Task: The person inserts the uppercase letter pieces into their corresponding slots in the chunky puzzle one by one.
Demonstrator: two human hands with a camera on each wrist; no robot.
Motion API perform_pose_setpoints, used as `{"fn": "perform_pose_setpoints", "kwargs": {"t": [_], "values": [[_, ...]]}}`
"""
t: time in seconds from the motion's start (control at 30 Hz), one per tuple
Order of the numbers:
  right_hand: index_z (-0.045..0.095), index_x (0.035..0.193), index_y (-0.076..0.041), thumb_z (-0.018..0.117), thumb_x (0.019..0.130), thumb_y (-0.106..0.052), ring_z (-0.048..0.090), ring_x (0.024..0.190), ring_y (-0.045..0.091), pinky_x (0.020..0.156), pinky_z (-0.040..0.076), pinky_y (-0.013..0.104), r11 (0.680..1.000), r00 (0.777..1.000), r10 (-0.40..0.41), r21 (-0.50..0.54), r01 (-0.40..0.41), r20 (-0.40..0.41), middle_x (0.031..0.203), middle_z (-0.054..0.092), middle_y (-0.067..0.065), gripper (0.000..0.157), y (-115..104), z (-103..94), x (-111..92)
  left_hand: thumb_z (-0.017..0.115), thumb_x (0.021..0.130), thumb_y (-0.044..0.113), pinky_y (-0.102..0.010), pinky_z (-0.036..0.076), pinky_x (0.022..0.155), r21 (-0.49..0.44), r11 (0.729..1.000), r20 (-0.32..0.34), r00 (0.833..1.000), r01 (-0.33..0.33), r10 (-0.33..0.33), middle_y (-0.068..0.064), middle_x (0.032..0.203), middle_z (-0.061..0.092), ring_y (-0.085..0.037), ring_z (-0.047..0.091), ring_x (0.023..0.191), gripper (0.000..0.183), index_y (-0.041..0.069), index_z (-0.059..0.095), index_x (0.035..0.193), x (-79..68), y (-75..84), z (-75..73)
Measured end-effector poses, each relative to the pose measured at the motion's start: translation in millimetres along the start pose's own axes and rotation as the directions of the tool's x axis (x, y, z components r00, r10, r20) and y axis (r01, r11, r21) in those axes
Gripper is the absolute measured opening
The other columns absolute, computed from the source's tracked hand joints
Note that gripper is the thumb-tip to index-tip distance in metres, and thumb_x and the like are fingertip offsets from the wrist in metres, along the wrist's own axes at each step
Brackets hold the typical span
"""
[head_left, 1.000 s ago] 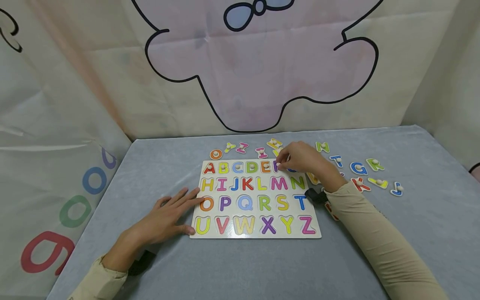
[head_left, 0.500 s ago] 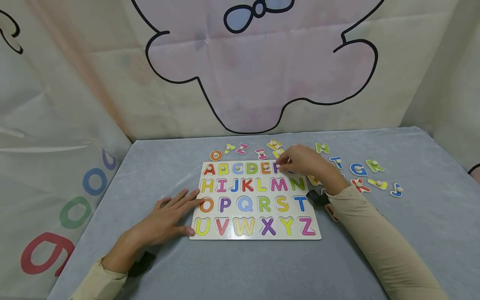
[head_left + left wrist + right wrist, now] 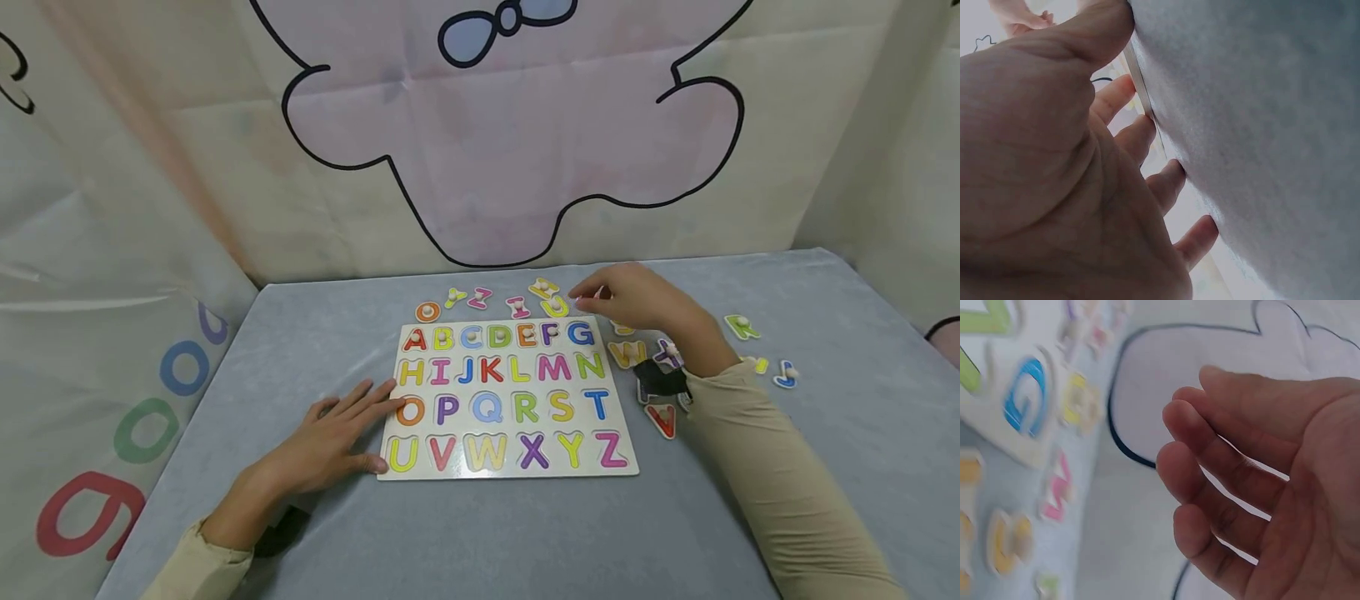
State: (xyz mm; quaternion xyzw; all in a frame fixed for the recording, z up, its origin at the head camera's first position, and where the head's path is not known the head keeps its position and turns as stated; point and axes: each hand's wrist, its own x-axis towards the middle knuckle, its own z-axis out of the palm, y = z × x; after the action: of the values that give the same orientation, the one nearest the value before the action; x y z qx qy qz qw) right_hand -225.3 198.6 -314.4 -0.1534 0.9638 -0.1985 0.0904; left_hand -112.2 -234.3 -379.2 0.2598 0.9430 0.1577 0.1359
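Note:
A white alphabet puzzle board lies on the table. Knobbed letters A to F sit in its top row, including the purple F; the blue G space shows no knob. My left hand rests at the board's left edge, fingers spread and fairly straight, fingertips at its edge in the left wrist view. Beyond the top right corner hovers my right hand. Its fingers are loosely curled with nothing between them in the right wrist view. Nearby lie a yellow U piece and a pink piece.
Behind the board are an orange O, a pink Z and a pink I. To the right lie a yellow W, a red V, a green R and a blue J. My right forearm covers some pieces.
My right hand has let go of the purple F in its slot and moved up and right, uncovering the G space. The left hand stays at the board's edge.

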Motion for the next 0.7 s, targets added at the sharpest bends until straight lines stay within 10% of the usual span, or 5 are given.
{"fn": "perform_pose_setpoints", "kwargs": {"t": [0.43, 0.7], "values": [[0.07, 0.126, -0.016, 0.064, 0.097, -0.031, 0.06, 0.098, 0.025, 0.076, 0.048, 0.034, 1.0, 0.988, -0.004, 0.028, 0.009, -0.155, 0.112, 0.072, 0.009, 0.033, 22, -42.2, -36, 0.07, 0.082, 0.052, -0.062, 0.022, 0.109, 0.002, 1.0, -0.01, 1.0, -0.005, 0.005, -0.001, 0.167, 0.024, -0.036, 0.021, 0.153, 0.081, 0.031, 0.037, 0.154, -1.5, 0.6, 2.4], [0.073, 0.121, -0.019, 0.071, 0.093, -0.027, 0.059, 0.085, 0.017, 0.066, 0.051, 0.027, 0.998, 0.998, -0.059, -0.017, 0.059, -0.038, 0.107, 0.073, 0.0, 0.029, 36, -36.0, -54, 0.071, 0.083, 0.048, -0.063, 0.022, 0.109, 0.011, 1.0, -0.017, 1.0, -0.005, 0.006, -0.001, 0.167, 0.024, -0.036, 0.022, 0.153, 0.08, 0.031, 0.038, 0.153, -0.9, 2.3, 1.1]]}}
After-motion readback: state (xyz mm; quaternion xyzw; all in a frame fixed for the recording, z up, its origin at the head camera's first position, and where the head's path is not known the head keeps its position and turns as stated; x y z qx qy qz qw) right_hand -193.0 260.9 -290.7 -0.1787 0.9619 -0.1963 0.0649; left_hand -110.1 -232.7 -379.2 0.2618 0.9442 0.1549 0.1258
